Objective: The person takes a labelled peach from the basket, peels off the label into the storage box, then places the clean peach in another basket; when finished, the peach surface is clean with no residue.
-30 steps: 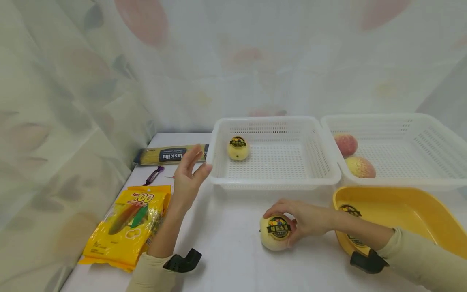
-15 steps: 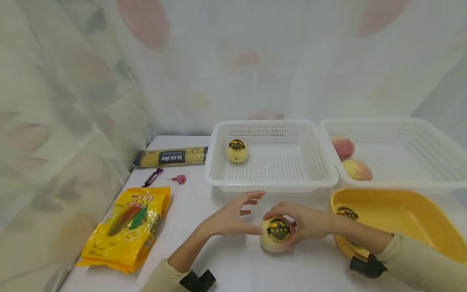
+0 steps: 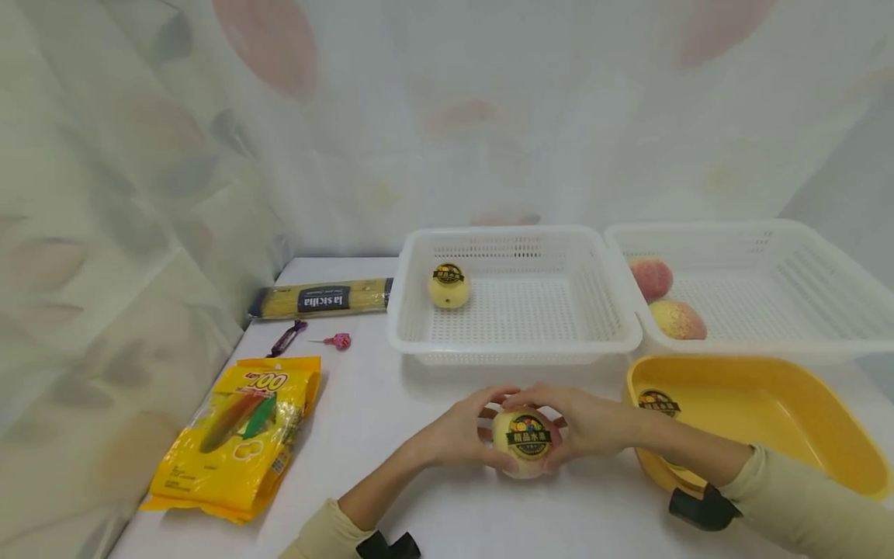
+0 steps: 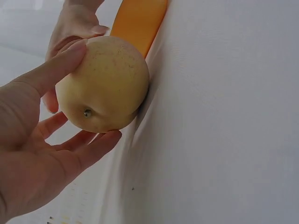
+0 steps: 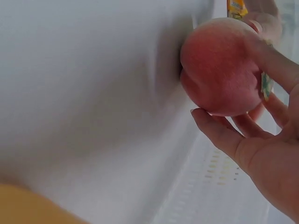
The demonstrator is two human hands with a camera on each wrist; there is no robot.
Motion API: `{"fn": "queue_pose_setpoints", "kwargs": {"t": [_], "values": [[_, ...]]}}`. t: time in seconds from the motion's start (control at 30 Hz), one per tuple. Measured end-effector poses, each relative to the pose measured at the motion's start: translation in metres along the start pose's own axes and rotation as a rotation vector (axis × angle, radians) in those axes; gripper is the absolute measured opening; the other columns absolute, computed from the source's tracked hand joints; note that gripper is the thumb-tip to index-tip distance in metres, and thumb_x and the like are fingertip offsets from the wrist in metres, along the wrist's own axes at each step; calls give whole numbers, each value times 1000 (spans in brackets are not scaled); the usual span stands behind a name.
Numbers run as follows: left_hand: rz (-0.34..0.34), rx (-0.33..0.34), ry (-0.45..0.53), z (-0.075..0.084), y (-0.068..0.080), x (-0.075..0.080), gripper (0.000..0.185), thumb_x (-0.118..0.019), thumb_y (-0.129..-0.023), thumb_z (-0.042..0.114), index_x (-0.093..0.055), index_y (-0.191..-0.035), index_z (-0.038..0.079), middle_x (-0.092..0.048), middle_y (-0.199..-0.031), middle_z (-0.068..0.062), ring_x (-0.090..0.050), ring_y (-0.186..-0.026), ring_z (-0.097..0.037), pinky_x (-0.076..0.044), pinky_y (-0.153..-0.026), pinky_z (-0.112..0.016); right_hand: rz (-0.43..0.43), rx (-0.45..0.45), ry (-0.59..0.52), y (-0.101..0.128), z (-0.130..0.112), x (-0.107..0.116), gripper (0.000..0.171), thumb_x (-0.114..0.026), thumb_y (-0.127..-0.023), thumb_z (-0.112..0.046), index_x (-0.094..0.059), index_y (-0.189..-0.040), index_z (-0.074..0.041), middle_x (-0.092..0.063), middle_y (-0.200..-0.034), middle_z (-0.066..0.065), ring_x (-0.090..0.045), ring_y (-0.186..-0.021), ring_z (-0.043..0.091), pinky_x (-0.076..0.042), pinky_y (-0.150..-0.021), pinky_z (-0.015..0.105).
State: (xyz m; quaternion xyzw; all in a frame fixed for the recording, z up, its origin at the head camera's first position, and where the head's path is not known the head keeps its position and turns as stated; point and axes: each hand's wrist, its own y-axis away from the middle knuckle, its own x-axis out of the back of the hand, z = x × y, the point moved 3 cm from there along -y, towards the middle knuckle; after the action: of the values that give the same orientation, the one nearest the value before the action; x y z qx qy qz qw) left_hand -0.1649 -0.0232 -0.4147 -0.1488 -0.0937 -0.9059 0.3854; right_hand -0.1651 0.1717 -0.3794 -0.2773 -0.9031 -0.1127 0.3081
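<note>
1. A round pale yellow fruit (image 3: 525, 445) with a dark sticker sits on the white surface (image 3: 433, 497), just in front of a white slotted basket (image 3: 513, 353).
2. The left hand (image 3: 461, 431) cups the fruit from its left side, its grip curled round it, thumb on top and fingers underneath.
3. The right hand (image 3: 587, 423) cups the fruit's right side, its grip likewise curled round the skin, which blushes pink on that side.
4. That basket holds a smaller stickered yellow fruit (image 3: 448, 285).
5. A second white basket (image 3: 761, 341) to its right holds two reddish fruits (image 3: 663, 299).
6. A yellow tub (image 3: 754, 427) lies beside the right forearm.
7. Further left lie a yellow snack bag (image 3: 237, 435), a pasta packet (image 3: 321, 298), and what look like two small sweets (image 3: 310, 338).
</note>
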Motion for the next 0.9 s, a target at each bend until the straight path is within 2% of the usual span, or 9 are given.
{"fn": "queue_pose_setpoints", "kwargs": {"t": [0.1, 0.2, 0.33, 0.4, 0.5, 0.63, 0.9], "values": [[6, 2, -12, 1, 0, 0, 84, -85, -70, 9, -41, -141, 18, -47, -129, -2, -51, -115, -19, -49, -87, -23, 26, -102, -54, 4, -1, 6, 70, -79, -79, -32, -44, -138, -18, -47, -136, 0, -44, -122, 25, -49, -93, 39], [3, 8, -3, 2, 0, -1, 76, -84, -72, 8, -47, -138, 15, -49, -129, -1, -50, -115, -17, -48, -88, -21, 118, -186, -88, 10, -1, 16, 61, -74, -84, -31, -48, -136, -14, -51, -132, 6, -48, -118, 29, -50, -91, 41], [-1, 8, 20, 2, 0, -2, 69, -84, -72, 5, -53, -133, 11, -50, -129, 2, -50, -114, -16, -48, -89, -21, 241, -330, -310, 19, 2, 28, 48, -68, -89, -26, -54, -126, 2, -60, -113, 17, -60, -101, 32, -56, -79, 37], [1, 8, 17, 3, 0, -2, 69, -84, -72, 5, -53, -133, 12, -50, -128, 2, -50, -113, -15, -48, -89, -21, 246, -423, -460, 23, 3, 30, 45, -66, -91, -27, -57, -120, 6, -63, -102, 16, -64, -91, 29, -57, -73, 35], [3, 7, 10, 4, 0, -2, 68, -84, -72, 6, -53, -133, 11, -50, -128, 2, -51, -113, -15, -47, -89, -20, 169, -514, -619, 26, 4, 26, 37, -63, -93, -27, -62, -114, 4, -66, -97, 14, -66, -86, 25, -57, -69, 34], [1, 9, 4, 4, -1, -2, 68, -84, -72, 6, -53, -132, 11, -50, -128, 2, -51, -113, -14, -47, -89, -20, 90, -551, -654, 26, 5, 17, 31, -62, -94, -27, -67, -109, 0, -67, -95, 12, -67, -83, 24, -57, -66, 31], [6, 14, 9, 4, -1, -2, 68, -83, -72, 7, -53, -133, 11, -50, -128, 2, -50, -113, -15, -47, -89, -20, 92, -583, -569, 18, 3, 15, 33, -67, -90, -30, -66, -106, -1, -68, -91, 10, -66, -81, 22, -56, -63, 27]]}}
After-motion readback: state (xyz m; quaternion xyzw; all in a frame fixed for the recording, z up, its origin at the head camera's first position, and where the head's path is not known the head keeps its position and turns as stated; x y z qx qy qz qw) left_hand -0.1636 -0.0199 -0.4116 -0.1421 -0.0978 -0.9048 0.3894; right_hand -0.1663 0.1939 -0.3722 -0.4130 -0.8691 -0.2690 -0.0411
